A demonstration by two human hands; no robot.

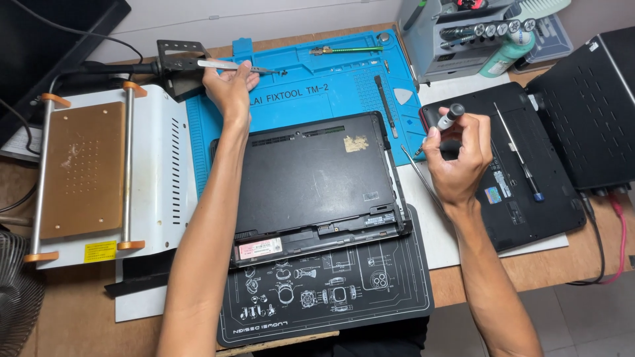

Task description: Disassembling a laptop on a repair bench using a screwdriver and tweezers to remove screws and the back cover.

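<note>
Head view: left hand [228,89] pinches slim metal tweezers [231,65] over the blue silicone work mat [331,79]. Right hand [460,158] is closed around a black-and-silver screwdriver [444,122]. Between both hands, the black laptop [311,175] lies underside up on a black printed mat [331,297].

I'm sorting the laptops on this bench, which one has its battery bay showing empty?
The middle laptop, upside down on the black mat; the others, at right, lie closed.

Matt black plastic is covering the overturned laptop [311,175], which is lying on a blue, smooth rubbery work mat [317,73]. Bright polished metal tweezers [238,65] are gleaming; the hot plate [83,168] is showing dull, scuffed brass-coloured metal.
</note>
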